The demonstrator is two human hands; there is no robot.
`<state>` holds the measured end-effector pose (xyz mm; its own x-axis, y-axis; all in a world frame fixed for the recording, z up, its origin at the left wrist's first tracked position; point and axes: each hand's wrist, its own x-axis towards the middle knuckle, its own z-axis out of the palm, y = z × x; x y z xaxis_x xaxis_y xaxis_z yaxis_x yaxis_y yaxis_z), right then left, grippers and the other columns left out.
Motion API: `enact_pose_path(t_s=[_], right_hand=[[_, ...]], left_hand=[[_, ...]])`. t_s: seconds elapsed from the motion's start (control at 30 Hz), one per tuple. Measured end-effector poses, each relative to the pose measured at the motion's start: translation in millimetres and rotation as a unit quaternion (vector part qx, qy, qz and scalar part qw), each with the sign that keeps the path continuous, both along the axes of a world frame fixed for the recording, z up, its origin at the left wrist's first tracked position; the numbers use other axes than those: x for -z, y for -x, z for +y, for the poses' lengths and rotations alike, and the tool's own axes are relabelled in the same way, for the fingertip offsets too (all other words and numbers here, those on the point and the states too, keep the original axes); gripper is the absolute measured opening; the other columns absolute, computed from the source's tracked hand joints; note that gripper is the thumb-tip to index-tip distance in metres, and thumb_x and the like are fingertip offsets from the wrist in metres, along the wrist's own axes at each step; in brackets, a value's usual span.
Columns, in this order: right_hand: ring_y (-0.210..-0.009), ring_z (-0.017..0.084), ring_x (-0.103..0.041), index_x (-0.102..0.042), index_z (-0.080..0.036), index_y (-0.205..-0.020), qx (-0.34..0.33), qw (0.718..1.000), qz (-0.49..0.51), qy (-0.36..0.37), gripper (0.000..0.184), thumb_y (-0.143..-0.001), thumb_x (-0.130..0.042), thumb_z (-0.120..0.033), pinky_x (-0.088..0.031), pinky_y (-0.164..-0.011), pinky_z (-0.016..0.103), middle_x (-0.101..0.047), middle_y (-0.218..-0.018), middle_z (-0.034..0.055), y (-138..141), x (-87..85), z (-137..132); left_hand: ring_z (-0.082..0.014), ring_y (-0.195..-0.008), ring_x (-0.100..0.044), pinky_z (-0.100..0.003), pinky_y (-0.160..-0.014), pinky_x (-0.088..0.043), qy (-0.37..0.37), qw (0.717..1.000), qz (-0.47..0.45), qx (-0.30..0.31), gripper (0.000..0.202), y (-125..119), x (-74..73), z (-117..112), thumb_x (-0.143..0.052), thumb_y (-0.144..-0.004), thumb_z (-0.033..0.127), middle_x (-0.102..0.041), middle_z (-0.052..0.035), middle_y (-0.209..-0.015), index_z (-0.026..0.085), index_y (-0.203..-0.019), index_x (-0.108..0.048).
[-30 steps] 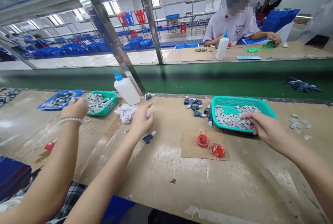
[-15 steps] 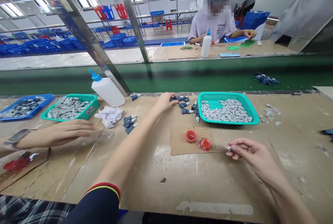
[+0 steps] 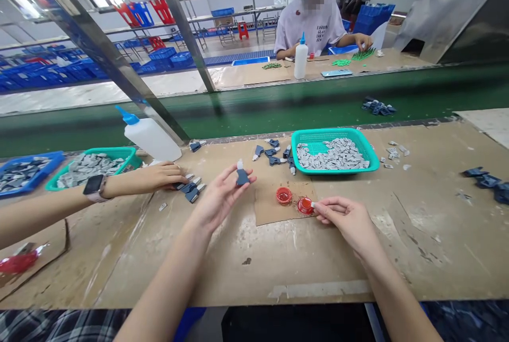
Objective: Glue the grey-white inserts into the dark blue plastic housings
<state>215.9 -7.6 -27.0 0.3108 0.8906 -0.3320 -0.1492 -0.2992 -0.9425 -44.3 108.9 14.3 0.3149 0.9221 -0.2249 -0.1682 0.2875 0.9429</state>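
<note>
Between the fingers of my left hand (image 3: 222,193) is a dark blue plastic piece (image 3: 242,176) with a white tip pointing up. My right hand (image 3: 344,220) pinches a small light grey piece (image 3: 313,205) at the edge of a red cap (image 3: 305,204) with red liquid in it. Beside that stands another red cap (image 3: 283,195), both on a cardboard square (image 3: 266,212). Several more dark blue pieces (image 3: 274,154) lie beyond, next to a green basket (image 3: 335,171) of small light grey pieces (image 3: 342,154).
A co-worker's hand (image 3: 163,175) with a watch reaches over dark pieces (image 3: 190,191) at left. Near it are a white squeeze bottle (image 3: 153,138), a second green basket (image 3: 133,160) and a blue tray (image 3: 58,161). Across the green belt (image 3: 246,106) sits another person (image 3: 308,26).
My left hand has come back from the far pile with a dark blue piece. My right hand moved left to the red cap. The co-worker's hand reached right to the dark pieces.
</note>
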Motion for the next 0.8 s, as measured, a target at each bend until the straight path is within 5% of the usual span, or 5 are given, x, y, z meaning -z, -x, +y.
enact_pose_path(t_s=[0.1,0.27,0.4,0.6,0.8], right_hand=[[-0.061,0.018,-0.065,-0.072,-0.014,-0.076,-0.003,1.000,-0.021,-0.015,0.036,-0.063,-0.081,-0.046,-0.054,-0.061,0.030,-0.072,-0.068,0.0086,3,5.0,3],[-0.056,0.017,-0.060,-0.071,-0.014,-0.074,-0.003,0.998,-0.042,-0.039,0.036,-0.064,-0.080,-0.047,-0.050,-0.055,0.029,-0.069,-0.062,0.0061,6,9.6,5],[-0.055,0.017,-0.060,-0.070,-0.015,-0.071,0.001,0.998,-0.051,-0.045,0.035,-0.062,-0.081,-0.047,-0.048,-0.055,0.029,-0.068,-0.061,0.0051,9,9.9,6],[-0.056,0.017,-0.059,-0.068,-0.016,-0.070,0.006,0.997,-0.054,-0.047,0.034,-0.063,-0.080,-0.047,-0.046,-0.054,0.029,-0.067,-0.062,0.0050,8,7.9,7],[-0.058,0.013,-0.055,-0.068,-0.018,-0.074,-0.001,0.997,0.031,-0.069,0.027,-0.069,-0.079,-0.042,-0.042,-0.052,0.023,-0.067,-0.067,0.0028,6,-17.7,-10]], left_hand=[[-0.0228,-0.108,-0.065,-0.031,-0.094,-0.053,0.089,0.994,-0.061,-0.032,0.031,0,2.0,-27,-0.059,-0.087,0.031,-0.067,-0.0108,-0.121,0.018,-0.114,-0.063],[-0.0185,-0.108,-0.064,-0.018,-0.079,-0.054,0.097,0.992,-0.058,-0.055,0.019,-6,6.9,-50,-0.067,-0.082,0.025,-0.069,-0.0083,-0.116,0.017,-0.100,-0.070],[-0.0187,-0.112,-0.061,-0.023,-0.092,-0.048,0.075,0.994,-0.074,-0.029,0.024,-14,11.7,-61,-0.070,-0.080,0.026,-0.068,-0.0095,-0.117,0.017,-0.102,-0.071],[-0.0171,-0.103,-0.064,-0.027,-0.095,-0.045,0.016,0.997,-0.031,-0.076,0.027,-29,23.8,-73,-0.076,-0.074,0.027,-0.073,-0.0068,-0.107,0.020,-0.100,-0.070],[-0.0242,-0.099,-0.069,-0.039,-0.094,-0.049,-0.001,0.998,-0.023,-0.052,0.024,-51,17.8,-89,-0.074,-0.075,0.029,-0.074,-0.0101,-0.106,0.020,-0.096,-0.065]])
